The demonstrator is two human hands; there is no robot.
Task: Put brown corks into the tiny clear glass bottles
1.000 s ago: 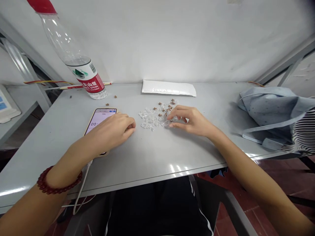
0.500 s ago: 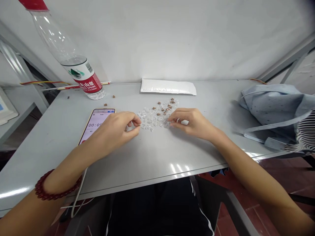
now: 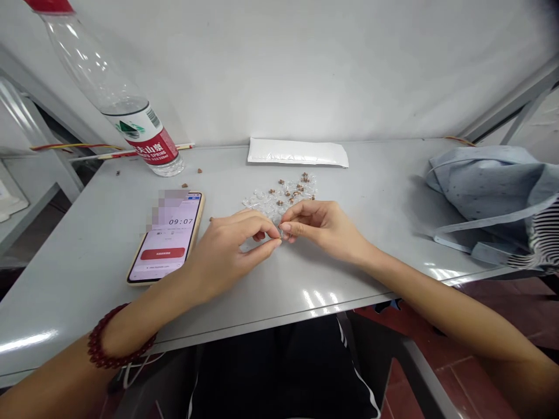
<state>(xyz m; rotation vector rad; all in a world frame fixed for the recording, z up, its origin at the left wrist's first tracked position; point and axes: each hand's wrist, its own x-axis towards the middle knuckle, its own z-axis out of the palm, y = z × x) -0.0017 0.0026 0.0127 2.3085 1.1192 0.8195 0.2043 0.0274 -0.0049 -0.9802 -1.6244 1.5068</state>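
Left hand (image 3: 227, 254) and right hand (image 3: 325, 231) close together over the grey table (image 3: 74, 291), both narrow, each thumb and first finger pinched, the two pinches almost touching. Maybe something tiny and clear between the fingers, but too small to tell for sure. Just behind the hands, one flat heap of small clear plastic pieces (image 3: 262, 201), with little brown bits (image 3: 290, 195) mixed in on top. Far too many clear pieces for an exact count, maybe a few dozen. About fifteen brown bits in the heap, though some hard to see. Four more brown crumbs (image 3: 200, 170) well away from the heap, toward the back and near the phone. No second pile in sight, so nearly the whole heap left on the table. Also one phone (image 3: 163, 244) lying to the left of the hands, with 09:07 on its screen. One clear water bottle (image 3: 140, 131) with a red label at the back, and one white padded envelope (image 3: 297, 152) lying flat near the back edge. One blue cloth bag (image 3: 484, 186) off to the right. One red bead bracelet (image 3: 121, 337) around the left wrist.
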